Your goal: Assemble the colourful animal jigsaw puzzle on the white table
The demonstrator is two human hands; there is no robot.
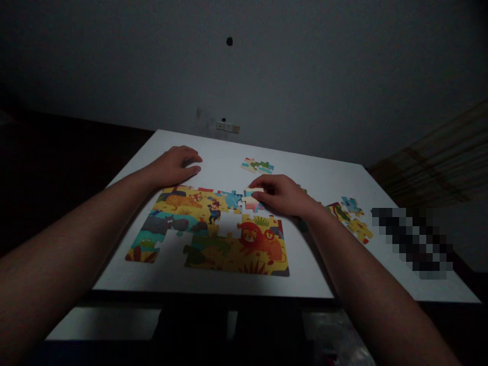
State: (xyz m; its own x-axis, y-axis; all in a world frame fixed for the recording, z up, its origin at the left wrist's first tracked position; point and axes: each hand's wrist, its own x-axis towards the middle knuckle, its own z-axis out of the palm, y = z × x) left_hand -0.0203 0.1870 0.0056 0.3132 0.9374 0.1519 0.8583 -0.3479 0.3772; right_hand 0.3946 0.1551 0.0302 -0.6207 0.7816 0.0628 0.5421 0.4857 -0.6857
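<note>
A partly joined animal jigsaw puzzle (171,203) lies on the white table, with a leopard, a hippo and lions on it and gaps at its lower left, middle and upper right. My right hand (284,193) pinches a pale blue and pink puzzle piece (251,202) between thumb and fingers at the upper right gap, close beside the joined pieces. Whether that piece lies flat or is slightly raised, I cannot tell. Beyond the puzzle's upper left edge my left hand (177,165) rests on the table, thumb and fingers apart, holding nothing.
Several loose puzzle pieces (257,165) lie towards the back of the white table (221,150). More loose pieces (353,218) are to the right, partly behind my right forearm. A blurred-out dark object (414,244) sits near the right edge. A wall with sockets (227,127) stands behind.
</note>
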